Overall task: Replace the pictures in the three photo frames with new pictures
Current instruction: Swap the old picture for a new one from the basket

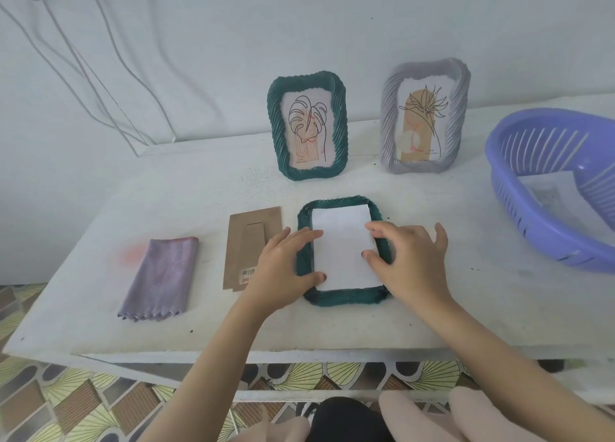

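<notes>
A dark green frame (346, 298) lies face down on the white table (482, 308), with a white picture sheet (339, 242) lying blank side up in its back opening. My left hand (283, 268) rests on the frame's left rim, fingertips touching the sheet's left edge. My right hand (409, 258) presses curled fingertips on the sheet's right edge. The brown cardboard backing (244, 242) with its stand flap lies left of the frame. Two frames stand upright at the back: a green one (307, 125) and a grey one (426, 115), each holding a plant line drawing.
A folded purple cloth (159, 278) lies at the left of the table. A blue slotted plastic basket (559, 188) holding papers sits at the right. White cables (100, 85) hang on the wall behind. The table's front edge is close to my body.
</notes>
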Available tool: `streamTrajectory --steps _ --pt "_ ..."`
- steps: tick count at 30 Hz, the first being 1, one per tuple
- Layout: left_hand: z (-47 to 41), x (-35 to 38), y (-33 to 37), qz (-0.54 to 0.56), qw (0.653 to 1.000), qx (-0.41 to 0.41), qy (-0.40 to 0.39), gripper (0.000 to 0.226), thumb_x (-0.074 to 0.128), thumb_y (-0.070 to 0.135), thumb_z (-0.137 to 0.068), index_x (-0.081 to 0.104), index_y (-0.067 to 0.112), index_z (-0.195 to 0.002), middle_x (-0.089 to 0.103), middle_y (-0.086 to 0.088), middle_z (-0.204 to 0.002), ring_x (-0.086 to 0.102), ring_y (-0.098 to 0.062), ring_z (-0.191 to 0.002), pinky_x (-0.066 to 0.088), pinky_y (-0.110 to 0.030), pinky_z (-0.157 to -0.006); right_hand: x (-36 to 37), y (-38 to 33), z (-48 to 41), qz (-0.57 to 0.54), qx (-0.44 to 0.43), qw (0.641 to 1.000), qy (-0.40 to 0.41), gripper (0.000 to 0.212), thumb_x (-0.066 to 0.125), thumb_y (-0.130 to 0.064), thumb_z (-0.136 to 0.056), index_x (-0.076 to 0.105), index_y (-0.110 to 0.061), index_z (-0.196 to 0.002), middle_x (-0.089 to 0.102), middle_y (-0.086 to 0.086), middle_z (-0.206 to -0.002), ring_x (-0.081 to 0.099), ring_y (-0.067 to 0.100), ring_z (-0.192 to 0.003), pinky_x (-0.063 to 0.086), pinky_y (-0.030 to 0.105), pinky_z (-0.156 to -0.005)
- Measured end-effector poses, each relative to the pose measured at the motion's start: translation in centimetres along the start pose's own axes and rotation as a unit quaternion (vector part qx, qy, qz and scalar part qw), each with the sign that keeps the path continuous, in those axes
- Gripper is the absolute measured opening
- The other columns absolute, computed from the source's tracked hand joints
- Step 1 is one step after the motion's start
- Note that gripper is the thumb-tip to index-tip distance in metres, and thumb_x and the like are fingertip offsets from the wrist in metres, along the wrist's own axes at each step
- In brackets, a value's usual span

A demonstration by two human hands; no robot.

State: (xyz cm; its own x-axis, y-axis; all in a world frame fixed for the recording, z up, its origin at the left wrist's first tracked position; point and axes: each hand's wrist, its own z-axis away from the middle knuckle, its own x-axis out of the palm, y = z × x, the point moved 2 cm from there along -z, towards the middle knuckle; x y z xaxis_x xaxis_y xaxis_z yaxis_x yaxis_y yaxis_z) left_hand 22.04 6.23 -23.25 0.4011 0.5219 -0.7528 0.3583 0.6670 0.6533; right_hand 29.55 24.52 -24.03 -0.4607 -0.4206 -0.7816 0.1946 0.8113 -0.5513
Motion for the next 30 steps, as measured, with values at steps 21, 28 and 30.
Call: streamTrajectory --steps 21,28,30 --pt "0.0 -0.4 0.6 0.071 0.997 0.028 0.006 0.057 0.071 0.02 -0.078 0.047 0.053 -0.118 0.031 0.013 -0.148 0.005 -0.004 -0.142 0.011 -0.041 -0.116 -1.1 -0.3 -0.3 -0.302 0.072 0.95 -0.026 0.027 0.069 -0.011 -0.079 0.069 -0.038 -0.077 0.069 -0.022 -0.079 0.06 0.001 -0.076 0.043 0.027 -0.091" --pt "-0.5 -0.9 3.7 0.298 0.954 0.023 0.012 0.028 0.069 0.004 -0.079 0.07 0.026 -0.098 0.07 0.006 -0.104 0.063 -0.012 -0.103 0.048 -0.033 -0.091 -4.1 0.3 -0.8 -0.428 0.109 0.897 -0.035 0.028 0.067 0.0 -0.079 0.072 -0.028 -0.081 0.062 -0.009 -0.075 0.052 0.001 -0.064 0.043 0.007 -0.069" --pt "-0.9 -0.8 4.8 0.348 0.937 0.01 0.028 0.027 0.066 -0.003 -0.08 0.07 0.019 -0.094 0.072 0.002 -0.079 0.066 -0.015 -0.078 0.054 -0.027 -0.071 -5.2 0.6 -0.9 -0.393 0.083 0.916 -0.025 0.027 0.067 -0.002 -0.08 0.071 -0.029 -0.085 0.063 -0.012 -0.079 0.054 -0.001 -0.065 0.042 0.006 -0.071"
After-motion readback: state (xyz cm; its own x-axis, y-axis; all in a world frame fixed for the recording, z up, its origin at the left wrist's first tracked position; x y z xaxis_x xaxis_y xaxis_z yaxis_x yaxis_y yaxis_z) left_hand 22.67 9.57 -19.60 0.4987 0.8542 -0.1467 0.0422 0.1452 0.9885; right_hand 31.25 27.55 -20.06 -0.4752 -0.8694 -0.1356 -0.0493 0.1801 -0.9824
